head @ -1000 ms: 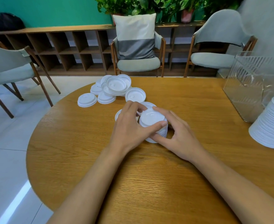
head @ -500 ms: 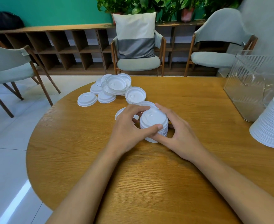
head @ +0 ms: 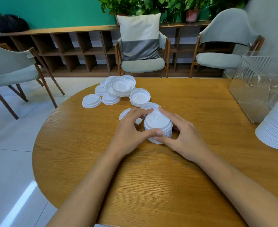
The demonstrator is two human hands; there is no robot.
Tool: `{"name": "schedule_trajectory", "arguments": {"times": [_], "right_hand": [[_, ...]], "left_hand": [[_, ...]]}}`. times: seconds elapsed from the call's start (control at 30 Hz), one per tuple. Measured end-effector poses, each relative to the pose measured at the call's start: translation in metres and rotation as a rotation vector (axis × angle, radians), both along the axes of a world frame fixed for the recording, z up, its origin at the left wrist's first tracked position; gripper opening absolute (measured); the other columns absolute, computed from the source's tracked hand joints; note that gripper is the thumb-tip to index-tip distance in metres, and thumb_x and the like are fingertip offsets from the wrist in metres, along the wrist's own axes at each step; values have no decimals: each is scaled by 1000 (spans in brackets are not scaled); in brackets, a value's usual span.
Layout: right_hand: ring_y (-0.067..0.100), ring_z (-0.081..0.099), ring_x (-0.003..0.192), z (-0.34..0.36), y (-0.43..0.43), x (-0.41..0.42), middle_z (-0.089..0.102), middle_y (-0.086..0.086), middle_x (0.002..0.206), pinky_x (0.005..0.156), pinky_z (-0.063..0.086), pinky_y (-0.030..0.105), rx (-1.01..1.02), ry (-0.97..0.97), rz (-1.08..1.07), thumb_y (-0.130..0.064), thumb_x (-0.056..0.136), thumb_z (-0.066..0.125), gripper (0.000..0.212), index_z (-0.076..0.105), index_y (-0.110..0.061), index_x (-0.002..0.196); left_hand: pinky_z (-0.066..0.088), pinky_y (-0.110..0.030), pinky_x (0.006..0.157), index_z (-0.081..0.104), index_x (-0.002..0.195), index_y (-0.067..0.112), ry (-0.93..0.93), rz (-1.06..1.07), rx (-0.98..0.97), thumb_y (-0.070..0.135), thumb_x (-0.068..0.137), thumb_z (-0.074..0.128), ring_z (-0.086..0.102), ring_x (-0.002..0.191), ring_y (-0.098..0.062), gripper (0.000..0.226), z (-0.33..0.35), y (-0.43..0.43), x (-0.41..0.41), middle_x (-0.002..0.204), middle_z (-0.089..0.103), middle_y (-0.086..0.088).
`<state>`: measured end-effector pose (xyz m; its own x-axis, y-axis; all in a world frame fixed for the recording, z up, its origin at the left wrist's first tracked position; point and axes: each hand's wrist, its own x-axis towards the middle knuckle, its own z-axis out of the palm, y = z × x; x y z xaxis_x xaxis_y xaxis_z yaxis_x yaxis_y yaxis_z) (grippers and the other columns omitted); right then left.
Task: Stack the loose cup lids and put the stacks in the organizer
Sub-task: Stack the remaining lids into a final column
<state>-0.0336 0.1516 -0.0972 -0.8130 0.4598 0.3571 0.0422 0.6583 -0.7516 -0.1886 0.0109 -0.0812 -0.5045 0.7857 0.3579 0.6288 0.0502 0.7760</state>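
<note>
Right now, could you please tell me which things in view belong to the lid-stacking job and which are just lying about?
Job: small lid stack, gripped by left hand and right hand; loose lids; tall lid stack; clear organizer.
Lying about: cushion; chairs; potted plants; black bag.

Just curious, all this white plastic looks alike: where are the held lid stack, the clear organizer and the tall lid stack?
held lid stack [head: 158, 122]: head view, on its top lid.
clear organizer [head: 249, 89]: head view, on its left wall.
tall lid stack [head: 277, 128]: head view, on its side.
</note>
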Motion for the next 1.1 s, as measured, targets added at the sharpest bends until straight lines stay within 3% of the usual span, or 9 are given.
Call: {"name": "schedule_trajectory", "arguments": {"times": [0.07, 0.17, 0.33, 0.57, 0.67, 0.77, 0.87, 0.97, 1.1], "right_hand": [[-3, 52, 130, -1, 0, 0, 58, -20, 139, 108, 39, 16, 13, -13, -16, -54, 80, 83, 85, 47, -36, 155], [-6, 49, 132, 0, 0, 0, 55, -23, 141, 108, 37, 13, 23, -20, -26, -47, 82, 85, 81, 48, -39, 153], [-8, 48, 131, 1, 0, 2, 54, -30, 138, 108, 39, 14, 11, -19, -29, -45, 82, 86, 79, 49, -40, 152], [-3, 51, 130, 3, -1, 3, 54, -28, 135, 109, 43, 23, 6, -27, -42, -45, 82, 86, 78, 49, -42, 151], [-2, 51, 129, 3, -1, 3, 54, -28, 135, 108, 45, 25, 7, -35, -41, -45, 82, 86, 78, 48, -43, 151], [-4, 49, 130, 4, -1, 4, 52, -29, 137, 109, 45, 27, 4, -42, -38, -48, 82, 85, 78, 47, -45, 150], [-5, 49, 128, 4, -2, 4, 52, -29, 135, 107, 44, 24, -12, -39, -44, -55, 81, 82, 77, 47, -45, 149], [-5, 50, 127, 6, -3, 3, 53, -28, 134, 105, 47, 25, -25, -26, -41, -56, 84, 79, 74, 48, -43, 150], [-2, 50, 133, 6, -3, 2, 52, -25, 143, 109, 47, 29, -19, -10, -21, -52, 85, 80, 81, 40, -44, 155]], "left_hand": [[46, -19, 90, 72, 127, 29, 6, 31, 44, 61, 82, 71, 62, 117, -7, 55, 4, -8, -8, 119, 67, 15], [50, -24, 88, 75, 119, 26, 121, 172, 108, 39, 90, 77, 67, 107, -10, 32, 4, -17, -20, 107, 72, 13], [49, -32, 98, 77, 111, 22, 301, 212, -142, 27, 87, 82, 63, 111, -10, 25, -9, -18, -38, 113, 70, 11], [52, -34, 84, 74, 97, 20, 330, 236, -126, 19, 96, 73, 66, 89, -8, 1, -7, -18, -39, 95, 73, 12], [52, -25, 83, 72, 99, 19, 58, 258, 46, 21, 101, 70, 69, 92, -8, 4, 3, -18, -28, 93, 75, 11], [56, -33, 93, 74, 109, 16, -405, 198, 217, 22, 102, 68, 72, 99, -14, 11, 12, -16, -27, 101, 79, 1], [58, -31, 89, 70, 120, 6, -665, 104, 328, 20, 103, 64, 71, 101, -21, 22, 15, -15, -27, 108, 78, -9], [60, -22, 79, 69, 122, 6, -851, 10, 390, 16, 102, 61, 72, 92, -14, 24, 20, -12, -22, 107, 77, -5], [60, -21, 73, 66, 133, 4, -897, -29, 339, 11, 104, 60, 66, 92, -22, 31, 18, -7, -18, 113, 71, -15]]}}
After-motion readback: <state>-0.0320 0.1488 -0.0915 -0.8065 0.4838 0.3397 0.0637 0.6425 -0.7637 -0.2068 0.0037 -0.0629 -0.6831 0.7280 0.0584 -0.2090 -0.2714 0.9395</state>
